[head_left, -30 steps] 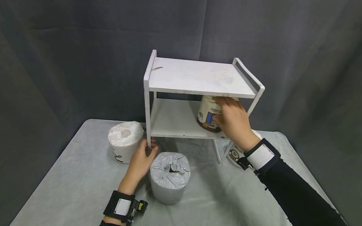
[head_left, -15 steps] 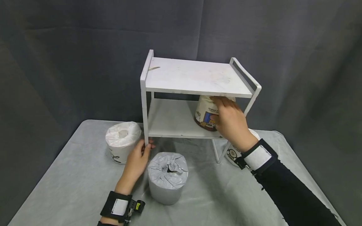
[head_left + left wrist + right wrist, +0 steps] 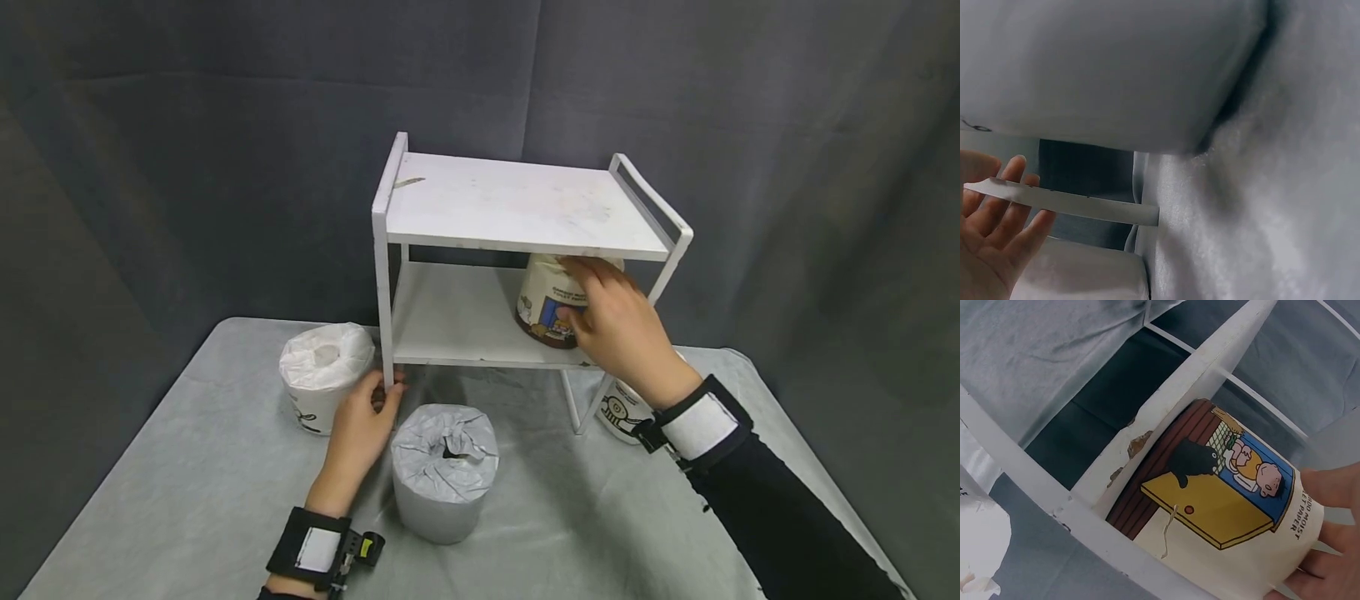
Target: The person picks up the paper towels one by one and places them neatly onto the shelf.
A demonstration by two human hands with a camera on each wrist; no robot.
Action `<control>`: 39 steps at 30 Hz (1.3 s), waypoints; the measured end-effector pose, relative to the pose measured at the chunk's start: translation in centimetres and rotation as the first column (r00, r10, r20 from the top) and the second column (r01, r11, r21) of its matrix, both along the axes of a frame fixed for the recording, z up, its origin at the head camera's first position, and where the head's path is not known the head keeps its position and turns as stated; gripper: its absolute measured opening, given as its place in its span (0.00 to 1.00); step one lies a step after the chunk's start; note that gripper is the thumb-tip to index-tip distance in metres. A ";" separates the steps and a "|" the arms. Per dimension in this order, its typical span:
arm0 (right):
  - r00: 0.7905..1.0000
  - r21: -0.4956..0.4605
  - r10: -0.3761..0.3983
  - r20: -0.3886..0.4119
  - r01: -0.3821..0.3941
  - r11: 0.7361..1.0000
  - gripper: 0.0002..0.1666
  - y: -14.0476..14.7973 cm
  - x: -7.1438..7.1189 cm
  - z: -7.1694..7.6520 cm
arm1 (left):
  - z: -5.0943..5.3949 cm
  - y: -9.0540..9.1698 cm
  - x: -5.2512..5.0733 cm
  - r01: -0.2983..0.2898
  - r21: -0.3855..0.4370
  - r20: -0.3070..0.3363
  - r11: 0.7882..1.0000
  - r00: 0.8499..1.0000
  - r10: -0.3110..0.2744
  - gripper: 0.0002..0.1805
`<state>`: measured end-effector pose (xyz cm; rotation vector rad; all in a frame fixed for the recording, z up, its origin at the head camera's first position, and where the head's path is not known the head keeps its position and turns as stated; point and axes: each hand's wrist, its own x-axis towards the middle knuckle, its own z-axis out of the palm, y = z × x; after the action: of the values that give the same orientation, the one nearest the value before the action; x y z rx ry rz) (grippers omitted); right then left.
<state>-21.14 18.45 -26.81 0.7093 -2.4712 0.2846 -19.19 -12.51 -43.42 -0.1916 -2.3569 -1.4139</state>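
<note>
A cream, cartoon-printed toilet paper roll [image 3: 542, 304] stands upright on the lower board of a white two-tier shelf [image 3: 502, 200], towards its right end. My right hand [image 3: 626, 325] holds this roll from the front right, its fingers over the top under the upper board. In the right wrist view, the thumb and fingers of the right hand [image 3: 1335, 544] lie around the roll's [image 3: 1222, 506] top end. Low on the shelf's left front leg [image 3: 1097, 206], my left hand [image 3: 360, 429] grips it, thumb on one side and fingers on the other.
Just left of my left hand stands a white wrapped roll [image 3: 326, 383]. A grey-looking wrapped roll [image 3: 442, 508] is in front of the shelf. Partly behind my right wrist, another white roll [image 3: 622, 412] sits by the right leg. Dark curtain [image 3: 225, 167] hangs behind the table [image 3: 187, 467].
My right wrist has shifted slightly right while the hand stays on the roll. My left hand keeps hold of the leg, now a little lower. The view has shifted slightly; the rolls stay put.
</note>
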 end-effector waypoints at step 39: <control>0.942 0.055 0.335 -0.008 -0.334 0.941 0.30 -5.2 8.8 -3.6 | -0.1 -1.1 0.1 0.061 0.065 -0.005 0.996 0.998 -0.061 0.06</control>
<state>-12.36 13.28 -30.39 1.1528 -2.3406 0.3383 -19.04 -13.66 -43.49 -0.2497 -2.3169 -1.5161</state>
